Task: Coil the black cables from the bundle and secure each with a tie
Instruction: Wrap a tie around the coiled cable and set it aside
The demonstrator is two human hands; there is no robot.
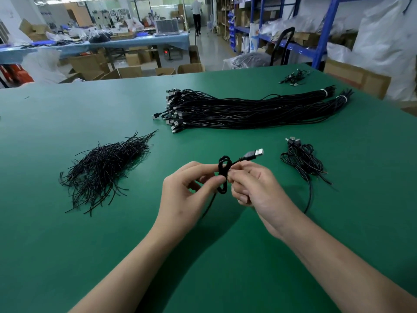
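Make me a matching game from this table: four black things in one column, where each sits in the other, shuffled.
Things
1. pile of ties
2. big cable bundle
3. small heap of coiled cables
4. half-coiled cable

Places
A. pinched between the left hand and right hand
B. far side of the green table
C. left of the hands
D. right of the hands

Pairs: 1-C, 2-B, 3-D, 4-A

Black cables (248,109) — green table (67,222)

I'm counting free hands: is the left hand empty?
No, the left hand pinches the coiled cable that the right hand also holds.
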